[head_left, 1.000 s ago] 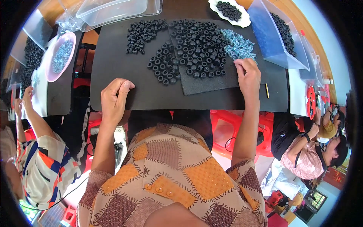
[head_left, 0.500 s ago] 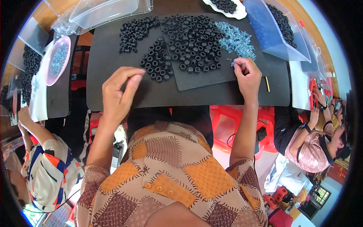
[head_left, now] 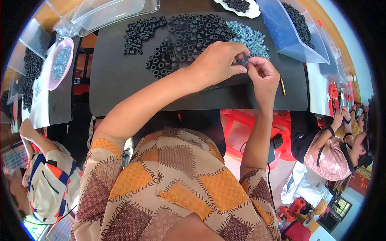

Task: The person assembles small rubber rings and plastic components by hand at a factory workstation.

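My right hand (head_left: 264, 75) is closed in a pinch at the right of the dark mat, on what looks like a small metal spring (head_left: 243, 61); its far end is hard to make out. My left hand (head_left: 219, 60) reaches across the table to it, thumb and forefinger apart on either side of the spring. Beyond both hands lies a loose pile of bluish-grey springs (head_left: 251, 42). Several black ring-shaped plastic parts (head_left: 197, 30) are spread on the mat, partly covered by my left hand. More rings (head_left: 161, 62) and smaller black pieces (head_left: 140, 34) lie farther left.
A thin brass-coloured rod (head_left: 283, 87) lies right of my right hand. Clear bins (head_left: 295, 50) stand at the right, a white dish (head_left: 255, 11) at the back and a clear tray (head_left: 108, 16) at the back left. People sit at both sides; a pink-rimmed bowl (head_left: 51, 85) is leftward.
My left hand has swung from the left of the rings over to my right hand, its forearm now crossing the table's near part. My right hand has stayed nearly in place.
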